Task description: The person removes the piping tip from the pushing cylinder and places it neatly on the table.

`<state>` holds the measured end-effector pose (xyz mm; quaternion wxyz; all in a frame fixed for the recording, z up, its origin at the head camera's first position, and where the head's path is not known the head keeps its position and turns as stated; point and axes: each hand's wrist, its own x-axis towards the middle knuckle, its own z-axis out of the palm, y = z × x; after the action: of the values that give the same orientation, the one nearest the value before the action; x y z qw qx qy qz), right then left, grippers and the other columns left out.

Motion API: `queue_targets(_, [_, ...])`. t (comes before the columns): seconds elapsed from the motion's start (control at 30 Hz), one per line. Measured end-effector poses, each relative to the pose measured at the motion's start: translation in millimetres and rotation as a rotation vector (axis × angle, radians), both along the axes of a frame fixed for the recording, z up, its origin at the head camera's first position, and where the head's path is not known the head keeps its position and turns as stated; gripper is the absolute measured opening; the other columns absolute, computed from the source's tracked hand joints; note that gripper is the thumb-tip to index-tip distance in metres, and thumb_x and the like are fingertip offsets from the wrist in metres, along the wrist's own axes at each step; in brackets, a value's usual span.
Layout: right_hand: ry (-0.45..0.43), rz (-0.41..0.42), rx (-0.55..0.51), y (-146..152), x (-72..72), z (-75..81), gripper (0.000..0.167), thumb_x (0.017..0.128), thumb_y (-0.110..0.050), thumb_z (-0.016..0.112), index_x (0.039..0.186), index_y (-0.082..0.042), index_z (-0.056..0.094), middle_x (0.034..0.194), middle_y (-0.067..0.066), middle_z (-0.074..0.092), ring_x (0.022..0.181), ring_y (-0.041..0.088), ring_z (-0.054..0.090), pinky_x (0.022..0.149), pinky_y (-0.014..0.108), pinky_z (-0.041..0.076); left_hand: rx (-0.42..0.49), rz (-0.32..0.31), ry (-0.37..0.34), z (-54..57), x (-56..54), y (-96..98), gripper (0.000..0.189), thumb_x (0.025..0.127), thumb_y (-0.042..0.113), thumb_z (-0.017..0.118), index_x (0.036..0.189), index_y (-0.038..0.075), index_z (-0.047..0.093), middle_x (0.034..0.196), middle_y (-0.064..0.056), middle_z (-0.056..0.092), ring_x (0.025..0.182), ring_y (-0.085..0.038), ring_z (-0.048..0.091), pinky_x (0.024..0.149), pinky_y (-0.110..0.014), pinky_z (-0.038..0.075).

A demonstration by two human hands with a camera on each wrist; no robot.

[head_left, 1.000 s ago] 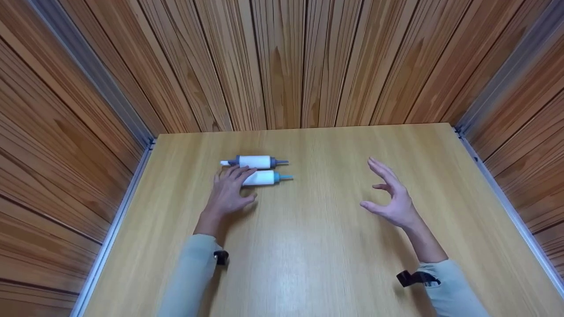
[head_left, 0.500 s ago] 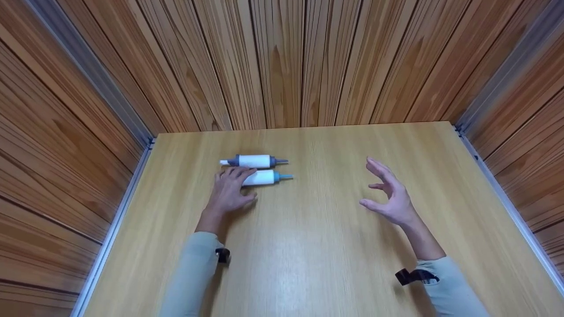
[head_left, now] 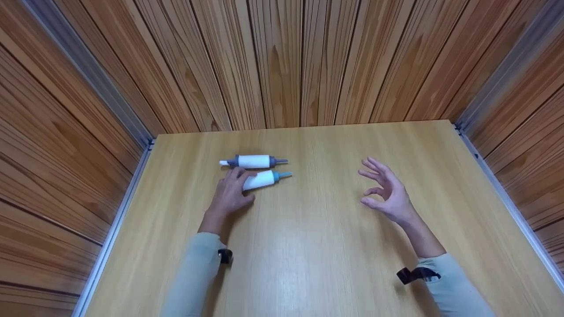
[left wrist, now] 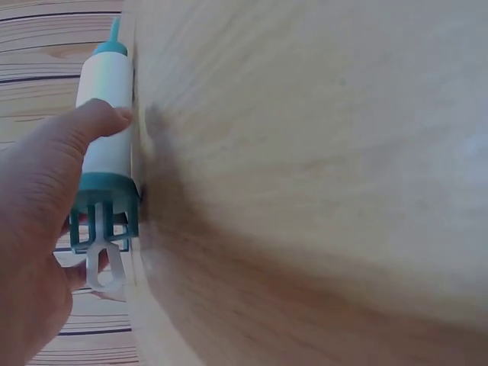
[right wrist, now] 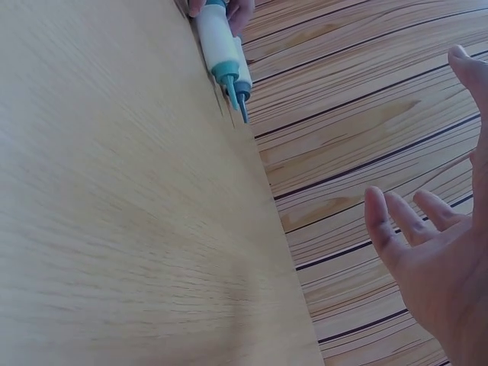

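Observation:
My left hand (head_left: pixel 231 191) holds a white syringe (head_left: pixel 261 179) with teal ends, its thin teal nozzle (head_left: pixel 285 175) pointing right and slightly away. In the left wrist view the thumb (left wrist: pixel 95 122) lies across the white barrel (left wrist: pixel 107 156), with other fingers partly hidden behind. A teal flange (left wrist: pixel 105 191) and a pale looped plunger handle (left wrist: pixel 104 267) show at the near end. Just beyond lies a second syringe (head_left: pixel 254 161), white with dark blue ends. My right hand (head_left: pixel 390 193) hovers over the table's right side with loosely bent fingers, holding nothing.
The light wooden table (head_left: pixel 308 237) is bounded at the back by a plank wall (head_left: pixel 282 66). Metal rails (head_left: pixel 116 220) run along the side edges. A dark wrist camera (head_left: pixel 225 256) sits on each sleeve.
The teal syringe has turned slightly, its nozzle end now angled away from me, as the left fingers close round it. The right hand's fingers have shifted a little; the blue syringe stays put.

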<state>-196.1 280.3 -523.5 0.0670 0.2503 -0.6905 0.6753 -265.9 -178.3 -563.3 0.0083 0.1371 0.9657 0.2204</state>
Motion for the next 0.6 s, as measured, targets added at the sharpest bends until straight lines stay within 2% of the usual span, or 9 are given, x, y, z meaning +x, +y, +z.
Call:
queue_targets(0.17, [-0.013,0.046,-0.041,1.2,1.0,0.5,0.088,0.086,0.025,0.070,0.167,0.010,0.039,0.170,0.004,0.058,0.153,0.021,0.062,0.099,0.028,0.064,0.034,0.031,-0.023,-2.7,-1.4,4.9,0.058,0.100,0.021,0.086,0.152,0.021,0.062,0.159,-0.017,0.055,0.147,-0.041,0.052,0.120,-0.065,0.047])
queue_targets(0.27, [-0.018,0.058,-0.058,1.3,0.8,0.0,0.084,0.086,0.026,0.069,0.164,0.011,0.042,0.163,0.001,0.063,0.151,0.020,0.064,0.100,0.028,0.065,0.035,0.036,-0.015,-5.9,-1.8,5.0,0.054,0.102,0.017,0.084,0.151,0.021,0.061,0.157,-0.018,0.057,0.144,-0.040,0.054,0.117,-0.063,0.050])
queue_targets(0.4, [-0.016,0.060,-0.068,1.5,-0.1,-1.3,0.081,0.086,0.029,0.068,0.161,0.016,0.041,0.156,-0.001,0.065,0.147,0.020,0.067,0.097,0.028,0.066,0.033,0.033,0.000,-9.4,-2.0,3.9,0.052,0.104,0.014,0.081,0.151,0.020,0.060,0.154,-0.020,0.060,0.141,-0.040,0.056,0.115,-0.062,0.052])
queue_targets(0.6, [-0.046,0.036,-0.058,2.6,1.4,-1.9,0.081,0.086,0.029,0.070,0.160,0.019,0.038,0.156,0.000,0.065,0.144,0.019,0.068,0.095,0.027,0.067,0.033,0.035,0.009,-10.5,-2.6,5.0,0.051,0.104,0.013,0.080,0.150,0.020,0.061,0.155,-0.022,0.060,0.144,-0.043,0.057,0.116,-0.063,0.052])
